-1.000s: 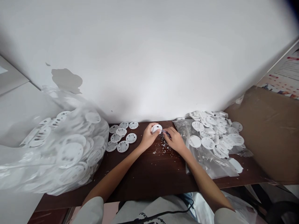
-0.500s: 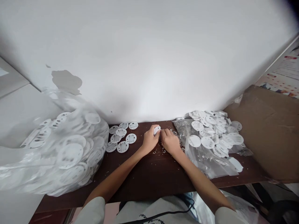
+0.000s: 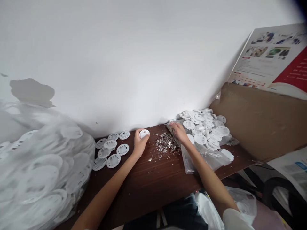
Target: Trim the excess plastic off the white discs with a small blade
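My left hand is closed around a white slotted plastic disc, gripping it near its edge above the dark tabletop. Over the near-left edge of a clear plastic bag hovers my right hand, its fingers loosely apart and no held thing visible. Between the hands lies a heap of small metal pieces. To the left of my left hand, several white slotted discs lie flat in a loose group. A pile of white discs and flat white parts rests on the clear bag beside my right hand.
At the far left a large clear bag stuffed with white discs bulges over the table. A brown cardboard panel stands at the right, with a printed poster behind it. The white wall borders the table's back edge.
My hands have moved apart. The left has shifted left with the disc; the right has moved toward the bag, uncovering the metal heap. The view has turned to the right.
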`<action>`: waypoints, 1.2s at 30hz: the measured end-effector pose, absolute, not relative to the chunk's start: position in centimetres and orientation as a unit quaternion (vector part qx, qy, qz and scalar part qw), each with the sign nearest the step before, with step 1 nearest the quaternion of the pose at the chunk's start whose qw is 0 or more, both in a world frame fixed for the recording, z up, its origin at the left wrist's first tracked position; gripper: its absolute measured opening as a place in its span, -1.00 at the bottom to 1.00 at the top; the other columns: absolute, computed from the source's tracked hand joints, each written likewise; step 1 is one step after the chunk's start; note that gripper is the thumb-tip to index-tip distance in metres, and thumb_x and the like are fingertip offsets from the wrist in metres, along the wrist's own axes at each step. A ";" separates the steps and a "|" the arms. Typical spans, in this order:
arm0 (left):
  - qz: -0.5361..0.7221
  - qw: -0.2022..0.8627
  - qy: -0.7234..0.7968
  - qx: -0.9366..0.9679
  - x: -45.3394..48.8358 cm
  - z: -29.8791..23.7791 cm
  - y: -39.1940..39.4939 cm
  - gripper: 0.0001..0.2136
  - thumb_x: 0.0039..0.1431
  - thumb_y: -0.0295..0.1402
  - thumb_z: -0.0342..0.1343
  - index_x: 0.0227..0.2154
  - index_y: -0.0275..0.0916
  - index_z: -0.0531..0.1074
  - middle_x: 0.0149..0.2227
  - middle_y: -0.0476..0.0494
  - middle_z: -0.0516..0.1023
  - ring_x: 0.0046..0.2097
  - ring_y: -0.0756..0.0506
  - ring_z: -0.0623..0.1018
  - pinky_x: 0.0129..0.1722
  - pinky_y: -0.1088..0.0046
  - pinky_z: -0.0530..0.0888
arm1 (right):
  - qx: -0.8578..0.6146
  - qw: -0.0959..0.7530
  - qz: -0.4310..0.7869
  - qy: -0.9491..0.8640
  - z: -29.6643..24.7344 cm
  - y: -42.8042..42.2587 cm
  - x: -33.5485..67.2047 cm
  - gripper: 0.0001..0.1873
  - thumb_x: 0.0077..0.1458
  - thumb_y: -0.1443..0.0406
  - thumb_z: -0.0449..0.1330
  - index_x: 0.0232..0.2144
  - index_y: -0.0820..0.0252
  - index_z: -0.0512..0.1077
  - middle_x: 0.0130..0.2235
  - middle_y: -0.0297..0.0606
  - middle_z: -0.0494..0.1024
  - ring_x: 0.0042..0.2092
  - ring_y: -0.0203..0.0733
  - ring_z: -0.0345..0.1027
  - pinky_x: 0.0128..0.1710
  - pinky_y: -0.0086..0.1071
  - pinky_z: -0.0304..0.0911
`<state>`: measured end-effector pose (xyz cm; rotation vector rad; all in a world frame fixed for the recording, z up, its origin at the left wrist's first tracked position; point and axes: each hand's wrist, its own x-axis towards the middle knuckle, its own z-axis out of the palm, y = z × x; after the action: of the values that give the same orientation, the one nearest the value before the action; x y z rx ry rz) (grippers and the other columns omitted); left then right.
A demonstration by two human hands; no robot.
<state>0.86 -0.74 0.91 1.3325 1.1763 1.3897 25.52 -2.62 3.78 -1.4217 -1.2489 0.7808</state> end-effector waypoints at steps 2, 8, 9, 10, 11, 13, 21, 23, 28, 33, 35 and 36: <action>0.559 0.394 0.464 0.564 0.5 0.7 -0.5 -0.64 0.02 -0.29 0.32 -0.11 -0.15 0.43 -0.18 -0.06 0.51 -0.23 -0.06 0.50 -0.26 0.46 0.46 | -0.606 0.471 0.344 -0.541 3.7 -2.5 26.5 -0.49 0.26 -0.10 0.06 -0.25 0.19 0.52 -0.40 -0.32 0.48 -0.48 -0.25 0.21 -0.43 -0.35 0.15; 0.554 0.379 0.456 0.584 0.5 -0.3 -0.2 -0.64 0.02 -0.29 0.31 -0.08 -0.13 0.46 -0.13 -0.09 0.55 -0.17 -0.11 0.53 -0.16 0.40 0.45 | -0.586 0.293 0.261 -0.709 3.6 -2.8 27.7 -0.82 0.09 0.20 0.22 -0.40 0.18 0.56 -0.36 -0.28 0.60 -0.32 -0.19 0.41 -0.26 -0.33 0.26; 0.550 0.375 0.458 0.589 0.5 -0.4 -0.1 -0.63 0.02 -0.29 0.31 -0.08 -0.13 0.46 -0.12 -0.09 0.55 -0.16 -0.12 0.53 -0.14 0.39 0.45 | -0.583 0.270 0.248 -0.725 3.5 -2.9 27.6 -0.85 0.08 0.25 0.21 -0.39 0.18 0.57 -0.34 -0.28 0.62 -0.31 -0.19 0.43 -0.26 -0.34 0.27; 0.545 0.371 0.459 0.596 0.6 -0.5 0.0 -0.63 0.03 -0.28 0.31 -0.07 -0.13 0.46 -0.11 -0.09 0.55 -0.14 -0.12 0.52 -0.13 0.38 0.45 | -0.583 0.250 0.233 -0.737 3.5 -2.9 27.5 -0.87 0.08 0.29 0.21 -0.38 0.17 0.57 -0.33 -0.29 0.63 -0.31 -0.20 0.44 -0.27 -0.36 0.26; 0.540 0.370 0.458 0.601 0.6 -0.5 0.0 -0.63 0.05 -0.28 0.30 -0.05 -0.13 0.45 -0.11 -0.09 0.55 -0.13 -0.12 0.52 -0.12 0.38 0.45 | -0.587 0.236 0.215 -0.744 3.4 -2.9 27.3 -0.87 0.08 0.31 0.20 -0.38 0.16 0.57 -0.33 -0.29 0.63 -0.31 -0.20 0.44 -0.28 -0.37 0.25; 0.528 0.382 0.459 0.604 0.5 -0.6 0.1 -0.61 0.07 -0.27 0.29 -0.02 -0.12 0.44 -0.09 -0.10 0.54 -0.14 -0.11 0.52 -0.15 0.39 0.46 | -0.599 0.223 0.184 -0.747 3.3 -3.0 27.0 -0.86 0.12 0.32 0.18 -0.41 0.17 0.55 -0.35 -0.26 0.62 -0.31 -0.19 0.43 -0.30 -0.37 0.23; 0.547 0.516 0.452 0.480 0.2 0.0 0.9 -0.56 0.01 -0.27 0.37 -0.03 -0.11 0.43 0.05 -0.19 0.51 0.00 -0.17 0.55 -0.22 0.40 0.55 | -0.619 0.202 0.217 -0.728 4.9 -3.8 28.1 -0.75 0.14 0.18 0.20 -0.52 0.17 0.46 -0.48 -0.29 0.51 -0.41 -0.18 0.34 -0.37 -0.32 0.16; 0.579 0.557 0.423 0.420 0.1 0.4 1.0 -0.57 0.02 -0.31 0.37 -0.04 -0.07 0.42 0.08 -0.14 0.52 0.02 -0.15 0.58 -0.14 0.36 0.56 | -0.617 0.219 0.215 -0.725 5.3 -3.9 28.1 -0.70 0.18 0.16 0.18 -0.54 0.17 0.44 -0.50 -0.29 0.48 -0.42 -0.18 0.32 -0.37 -0.31 0.15; 0.602 0.642 0.343 0.326 0.6 3.0 0.6 -0.71 0.14 -0.30 0.28 -0.09 -0.07 0.41 0.05 -0.12 0.58 0.04 -0.13 0.61 -0.01 0.30 0.56 | -0.572 0.371 0.183 -0.708 5.9 -4.9 25.0 -0.59 0.37 0.10 0.00 -0.29 0.21 0.52 -0.38 -0.25 0.54 -0.33 -0.16 0.38 -0.28 -0.29 0.24; 0.614 0.659 0.296 0.317 2.1 5.7 -0.6 -0.78 0.15 -0.31 0.28 -0.15 -0.16 0.46 0.03 -0.19 0.61 0.09 -0.17 0.58 0.03 0.31 0.57 | -0.363 0.245 0.032 -0.899 5.7 -8.4 19.6 -0.73 0.38 0.29 0.02 -0.13 0.16 0.53 -0.17 -0.23 0.57 -0.27 -0.23 0.40 -0.26 -0.34 0.24; 0.612 0.671 0.291 0.301 2.5 6.0 -1.1 -0.80 0.16 -0.31 0.27 -0.16 -0.18 0.46 0.05 -0.19 0.60 0.11 -0.16 0.58 0.05 0.33 0.56 | -0.293 0.177 -0.013 -0.940 5.2 -9.6 18.0 -0.74 0.39 0.29 0.03 -0.14 0.14 0.53 -0.21 -0.25 0.56 -0.28 -0.22 0.40 -0.30 -0.35 0.21; 0.608 0.672 0.293 0.302 2.7 5.9 -1.3 -0.80 0.17 -0.30 0.26 -0.17 -0.18 0.45 0.05 -0.20 0.59 0.11 -0.16 0.57 0.05 0.33 0.56 | -0.264 0.162 -0.028 -0.950 4.9 -10.0 17.3 -0.75 0.40 0.28 0.03 -0.14 0.15 0.52 -0.22 -0.25 0.56 -0.25 -0.21 0.41 -0.29 -0.35 0.22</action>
<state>2.69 -1.29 5.85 0.6811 0.6608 1.3702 17.35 -10.01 4.90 -0.7536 -2.7132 -0.0788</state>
